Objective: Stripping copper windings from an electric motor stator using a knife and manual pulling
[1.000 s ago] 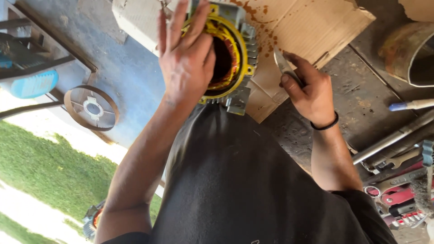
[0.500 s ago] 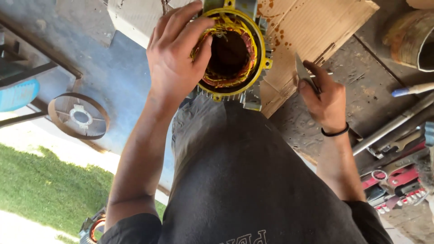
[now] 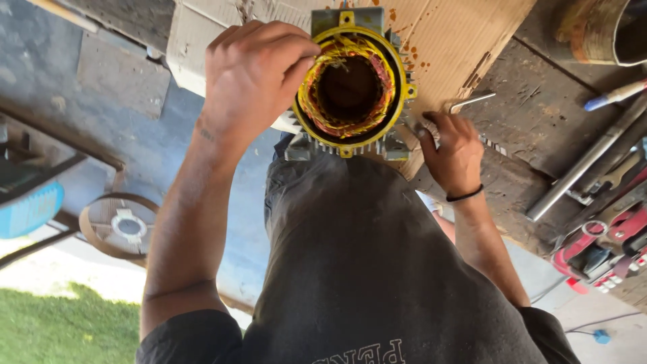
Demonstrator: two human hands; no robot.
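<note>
Curling over the yellow rim, the left hand (image 3: 253,81) grips the motor stator (image 3: 350,84), which stands on end on the cardboard sheet (image 3: 458,40). The right hand (image 3: 455,152) pinches a thin metal tool (image 3: 470,102) beside it. The finned iron housing looks heavy and rigid; its copper windings (image 3: 317,101) look fragile, so hold the casing.

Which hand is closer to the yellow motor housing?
Left. The left hand grips the rim of the yellow motor housing; the right hand rests beside it on the cardboard, holding a metal tool.
</note>
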